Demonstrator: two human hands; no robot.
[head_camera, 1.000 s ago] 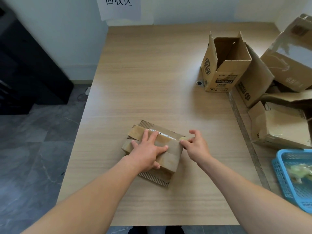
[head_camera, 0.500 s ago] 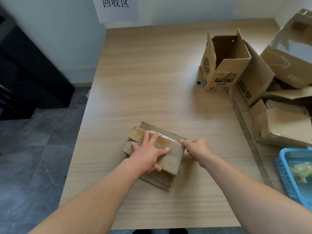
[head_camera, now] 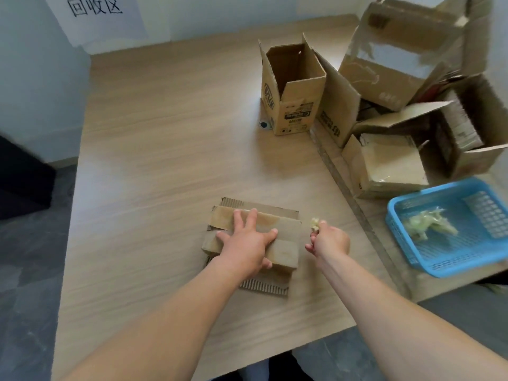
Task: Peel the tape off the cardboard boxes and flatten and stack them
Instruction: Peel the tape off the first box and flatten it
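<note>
Tape wad [head_camera: 315, 224], small and crumpled, sits pinched at the fingertips of the right hand [head_camera: 328, 240], and the other fingers curl in under the palm. The wad is up off the table [head_camera: 165, 160], just to the right of the flattened box [head_camera: 287, 235], close to its right edge but not touching it.

Over to the left hand [head_camera: 247, 240]: palm down and fingers spread wide, it presses flat on top of that flattened box, gripping nothing. The box lies near the front middle of the table, with corrugated edges poking out at its near and far sides and broad brown tape bands across its top.

Out to the right, a blue basket [head_camera: 453, 266] sits at the table's near right corner, well apart from the pinching hand, with pale tape scraps [head_camera: 428, 224] lying in it.

Further back, an upright box [head_camera: 294, 86] stands open with its flaps up. To its right is a jumble of boxes: a closed box [head_camera: 390, 166] just behind the basket and a large taped box [head_camera: 393, 64] tilted above it. On the wall at far left hangs a paper sign [head_camera: 94, 8].
</note>
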